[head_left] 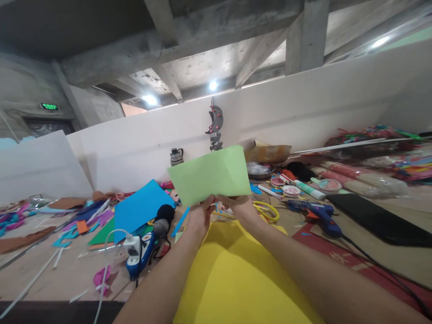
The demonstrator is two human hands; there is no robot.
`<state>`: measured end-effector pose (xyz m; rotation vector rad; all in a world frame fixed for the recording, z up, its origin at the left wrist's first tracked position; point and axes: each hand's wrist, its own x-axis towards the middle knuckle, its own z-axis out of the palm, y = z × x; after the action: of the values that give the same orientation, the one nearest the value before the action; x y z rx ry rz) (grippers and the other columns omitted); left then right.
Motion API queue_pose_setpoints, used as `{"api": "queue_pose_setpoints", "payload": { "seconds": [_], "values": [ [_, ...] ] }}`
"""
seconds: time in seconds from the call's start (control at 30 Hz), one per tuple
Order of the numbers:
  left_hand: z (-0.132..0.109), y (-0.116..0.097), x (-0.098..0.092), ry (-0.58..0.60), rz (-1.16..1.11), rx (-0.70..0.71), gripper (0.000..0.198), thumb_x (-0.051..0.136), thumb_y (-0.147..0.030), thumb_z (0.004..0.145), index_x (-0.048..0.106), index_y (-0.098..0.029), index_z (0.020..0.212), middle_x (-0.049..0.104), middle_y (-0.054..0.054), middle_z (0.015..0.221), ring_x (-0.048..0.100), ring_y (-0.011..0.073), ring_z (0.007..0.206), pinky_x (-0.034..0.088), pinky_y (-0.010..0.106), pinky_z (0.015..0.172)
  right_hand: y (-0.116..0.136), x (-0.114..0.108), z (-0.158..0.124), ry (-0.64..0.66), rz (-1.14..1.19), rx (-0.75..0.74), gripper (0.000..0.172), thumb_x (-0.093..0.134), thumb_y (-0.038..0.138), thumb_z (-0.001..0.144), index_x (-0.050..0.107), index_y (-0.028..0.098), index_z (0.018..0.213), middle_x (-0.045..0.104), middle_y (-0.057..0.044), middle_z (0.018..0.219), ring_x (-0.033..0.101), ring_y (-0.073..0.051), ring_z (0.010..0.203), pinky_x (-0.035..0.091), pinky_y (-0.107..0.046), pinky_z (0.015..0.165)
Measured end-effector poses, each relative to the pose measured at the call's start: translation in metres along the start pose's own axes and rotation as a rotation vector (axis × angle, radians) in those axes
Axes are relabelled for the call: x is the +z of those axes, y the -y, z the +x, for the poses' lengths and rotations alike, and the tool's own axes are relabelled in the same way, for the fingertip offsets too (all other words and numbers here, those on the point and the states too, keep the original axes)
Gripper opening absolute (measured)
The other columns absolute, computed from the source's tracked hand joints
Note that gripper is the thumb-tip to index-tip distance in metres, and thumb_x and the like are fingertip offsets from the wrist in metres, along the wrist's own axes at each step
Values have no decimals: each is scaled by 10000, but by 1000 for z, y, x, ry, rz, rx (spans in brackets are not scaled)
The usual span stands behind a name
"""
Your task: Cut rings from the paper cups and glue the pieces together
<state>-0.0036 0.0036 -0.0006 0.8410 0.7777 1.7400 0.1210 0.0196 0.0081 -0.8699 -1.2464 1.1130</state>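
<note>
Both of my hands hold a folded light green sheet of paper point(211, 174) upright in front of me, above the table. My left hand point(200, 217) pinches its lower edge from the left, fingers closed on the paper. My right hand point(238, 203) grips the same lower edge from the right. A large yellow sheet point(236, 279) lies under my forearms. A blue sheet point(140, 208) lies to the left of my hands.
A blue glue gun point(320, 215) with a black cable lies to the right, beside a black sheet point(378, 220). Yellow-handled scissors point(268, 210), tape rolls, a glue stick, yarn balls point(164, 220) and coloured scraps litter the table. A white partition point(303, 117) stands behind.
</note>
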Motion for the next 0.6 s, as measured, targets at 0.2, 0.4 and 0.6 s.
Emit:
{"api": "queue_pose_setpoints", "payload": {
  "seconds": [0.2,0.4,0.6],
  "values": [
    [0,2,1,-30,-19,-19,240,848,-162,555,704,-134,745,708,11,700,644,105,596,474,190,542,2,-2,0,-44,10,18,315,778,389,560,555,182,479,557,4,454,486,-123,458,377,-266,482],
    [6,-6,-4,-175,-57,-54,162,813,-76,577,694,-105,683,671,15,608,612,83,522,471,154,484,1,-11,6,-62,77,50,344,770,469,585,616,162,557,532,26,465,413,-96,412,315,-245,405],
    [14,-9,-14,-219,-57,-15,118,763,-46,657,685,-113,714,687,19,641,631,81,535,498,136,482,-3,-21,18,-67,195,1,382,819,480,519,638,152,597,579,13,531,454,-89,484,357,-233,468]
  ]
}}
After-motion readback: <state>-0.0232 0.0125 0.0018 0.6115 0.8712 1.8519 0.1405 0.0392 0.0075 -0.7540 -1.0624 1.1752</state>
